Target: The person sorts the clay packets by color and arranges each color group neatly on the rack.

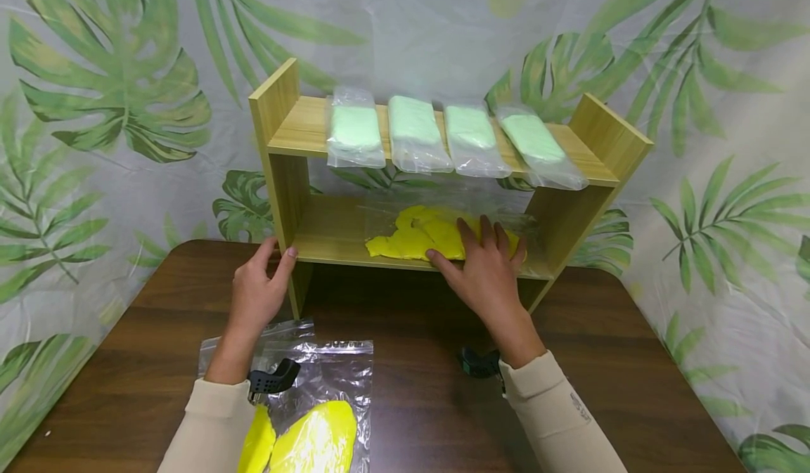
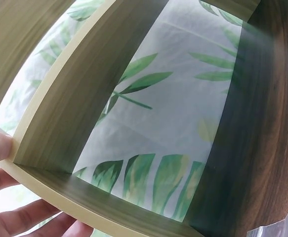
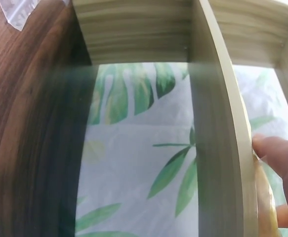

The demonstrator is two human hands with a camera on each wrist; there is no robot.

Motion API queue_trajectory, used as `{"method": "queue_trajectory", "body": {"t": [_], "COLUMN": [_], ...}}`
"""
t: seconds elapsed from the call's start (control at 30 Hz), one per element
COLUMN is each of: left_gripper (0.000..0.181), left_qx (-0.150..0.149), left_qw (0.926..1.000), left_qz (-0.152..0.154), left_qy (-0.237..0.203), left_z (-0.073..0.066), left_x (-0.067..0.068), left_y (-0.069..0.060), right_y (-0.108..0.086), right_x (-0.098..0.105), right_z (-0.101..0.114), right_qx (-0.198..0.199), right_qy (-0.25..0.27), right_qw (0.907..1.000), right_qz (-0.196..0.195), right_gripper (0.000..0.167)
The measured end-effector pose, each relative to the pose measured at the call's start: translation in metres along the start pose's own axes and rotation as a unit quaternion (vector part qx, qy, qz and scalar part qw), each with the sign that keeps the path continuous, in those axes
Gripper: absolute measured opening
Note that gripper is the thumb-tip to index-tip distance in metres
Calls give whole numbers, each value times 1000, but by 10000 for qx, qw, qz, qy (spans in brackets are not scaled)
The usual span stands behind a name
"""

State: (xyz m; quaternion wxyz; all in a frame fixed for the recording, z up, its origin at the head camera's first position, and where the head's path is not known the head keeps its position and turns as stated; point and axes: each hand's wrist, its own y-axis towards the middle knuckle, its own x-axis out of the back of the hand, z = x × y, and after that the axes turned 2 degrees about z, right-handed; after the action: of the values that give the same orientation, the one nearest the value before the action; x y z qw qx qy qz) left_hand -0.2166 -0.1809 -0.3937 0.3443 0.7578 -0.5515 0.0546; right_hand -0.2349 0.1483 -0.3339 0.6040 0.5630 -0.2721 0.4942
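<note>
My left hand (image 1: 256,287) pinches the left side panel of a small two-tier wooden shelf (image 1: 329,227). In the left wrist view its thumb lies at the panel's front edge and the fingers (image 2: 27,215) lie along the outer face. My right hand (image 1: 490,269) rests with spread fingers on a clear bag of soft yellow clay-like material (image 1: 424,234) on the lower tier. The right thumb (image 3: 272,148) touches the front edge of that tier. Most of this bag is out of sight in the right wrist view.
Several clear bags of pale green material (image 1: 471,128) lie side by side on the top tier, ends overhanging its front. More clear zip bags with yellow material (image 1: 323,434) lie on the brown table (image 1: 418,381) near my left forearm. A leaf-patterned cloth (image 1: 430,44) hangs behind.
</note>
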Motion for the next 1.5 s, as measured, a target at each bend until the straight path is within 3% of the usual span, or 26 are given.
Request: {"method": "queue_trajectory", "body": {"t": [0.33, 0.73, 0.97, 1.13, 1.5], "left_gripper": [40, 39, 40, 40, 42], "left_qx": [1, -23, 26, 43, 32], "left_qw": [10000, 10000, 10000, 10000, 10000], "left_qz": [25, -37, -2, 6, 6], "left_qy": [24, 45, -2, 11, 75], "left_z": [-1, -1, 0, 1, 2], "left_x": [0, -1, -1, -1, -1], "left_y": [1, 0, 0, -1, 0], "right_y": [-10, -39, -62, -77, -96], "right_x": [6, 18, 24, 25, 8], "right_z": [-4, -7, -4, 0, 6], "right_qx": [-45, 42, -1, -114, -445], "right_qy": [291, 939, 1658, 2129, 3440], "right_qw": [9994, 9943, 9834, 9748, 9378], "right_qz": [-193, -509, -732, -655, 148], "right_gripper": [79, 70, 58, 54, 51]}}
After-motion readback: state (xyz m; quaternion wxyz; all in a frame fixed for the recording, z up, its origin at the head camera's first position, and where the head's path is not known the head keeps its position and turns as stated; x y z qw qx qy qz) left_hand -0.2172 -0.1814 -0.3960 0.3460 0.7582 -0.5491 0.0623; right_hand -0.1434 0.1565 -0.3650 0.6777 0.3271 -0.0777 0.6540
